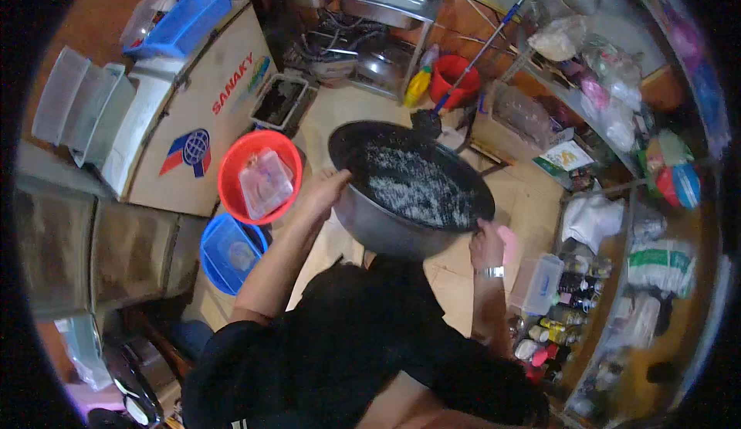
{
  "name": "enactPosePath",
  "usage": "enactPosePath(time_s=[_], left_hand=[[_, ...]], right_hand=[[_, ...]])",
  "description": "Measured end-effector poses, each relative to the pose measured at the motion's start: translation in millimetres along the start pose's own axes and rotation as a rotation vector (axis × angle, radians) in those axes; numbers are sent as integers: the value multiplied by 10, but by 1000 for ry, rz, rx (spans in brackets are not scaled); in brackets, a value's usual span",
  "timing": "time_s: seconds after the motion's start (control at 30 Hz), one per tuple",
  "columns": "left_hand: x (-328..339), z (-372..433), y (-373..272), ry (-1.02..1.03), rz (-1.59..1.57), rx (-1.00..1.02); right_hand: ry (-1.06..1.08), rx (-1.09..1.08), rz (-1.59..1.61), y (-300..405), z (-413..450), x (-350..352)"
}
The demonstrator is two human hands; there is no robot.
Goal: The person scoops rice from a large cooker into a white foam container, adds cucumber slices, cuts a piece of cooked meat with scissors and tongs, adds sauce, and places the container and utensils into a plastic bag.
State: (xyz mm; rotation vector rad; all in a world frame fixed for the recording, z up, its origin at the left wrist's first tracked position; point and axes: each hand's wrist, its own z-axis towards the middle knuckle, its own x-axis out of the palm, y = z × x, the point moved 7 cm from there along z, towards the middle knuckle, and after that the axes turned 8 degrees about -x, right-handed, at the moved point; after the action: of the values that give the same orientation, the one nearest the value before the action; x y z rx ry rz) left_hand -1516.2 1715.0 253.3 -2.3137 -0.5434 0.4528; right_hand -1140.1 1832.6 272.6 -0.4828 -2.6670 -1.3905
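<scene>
A large round metal basin (pixel 399 238), dark inside with patchy whitish suds or residue, is held up in front of my body, above the tiled floor. My left hand (pixel 331 188) grips its rim on the left side, thumb on top. At the lower right of the rim, my right hand (pixel 487 245), with a metal watch band on the wrist, has hold of the edge. The basin tilts so that its inside shows. Its underside is hidden.
Left of the basin stand a red tub (pixel 226 165) holding plastic containers, a blue basin (pixel 206 264) and a chest freezer (pixel 168 122). Ahead are a steel sink (pixel 428 6), a red bucket (pixel 463 73) and a blue-handled mop (pixel 492 38). Loaded shelves (pixel 631 191) line the right.
</scene>
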Motion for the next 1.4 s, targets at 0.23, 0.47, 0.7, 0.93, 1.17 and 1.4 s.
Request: enactPosePath(time_s=[0.23,0.47,0.7,0.93,1.17,1.4], left_hand=[[-471,-347,-664,-179,-361,301],[-113,474,-442,-290,-544,341],[-189,1955,-1446,-350,-543,475],[345,2258,-652,-335,-548,401],[99,1949,-1361,-505,-743,400],[46,1928,-1177,-684,-784,304]], right_hand=[[531,-245,-76,747,658,1304],[578,-285,-254,570,1529,1750],[608,-521,-770,911,2878,2782],[326,-1669,-925,1775,3261,3662],[659,-1241,-765,1478,3284,4904],[994,-1065,-582,1835,5200,5272]])
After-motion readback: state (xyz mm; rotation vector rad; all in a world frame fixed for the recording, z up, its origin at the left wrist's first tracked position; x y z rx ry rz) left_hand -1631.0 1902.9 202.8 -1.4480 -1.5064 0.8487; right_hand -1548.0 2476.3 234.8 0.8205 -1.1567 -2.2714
